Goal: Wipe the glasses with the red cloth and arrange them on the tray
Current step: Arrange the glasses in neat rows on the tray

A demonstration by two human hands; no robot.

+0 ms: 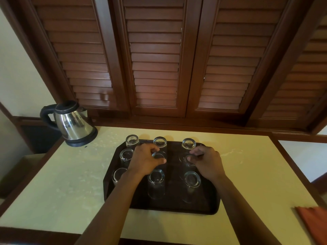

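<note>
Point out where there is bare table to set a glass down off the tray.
Free: the table left of the tray, in front of the kettle; also the strip right of the tray, above the red cloth. Crowded: the tray itself, with nine upturned glasses and both hands, left hand and right hand.

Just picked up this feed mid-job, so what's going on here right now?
A person is arranging upturned glasses on a dark tray on the cream countertop. The left hand has its grip on the middle glass of the centre column; the right hand grips the middle glass of the right column. Seven other glasses stand upside down in rows around them. The red cloth lies unused at the counter's right edge. An electric kettle sits back left.
</note>
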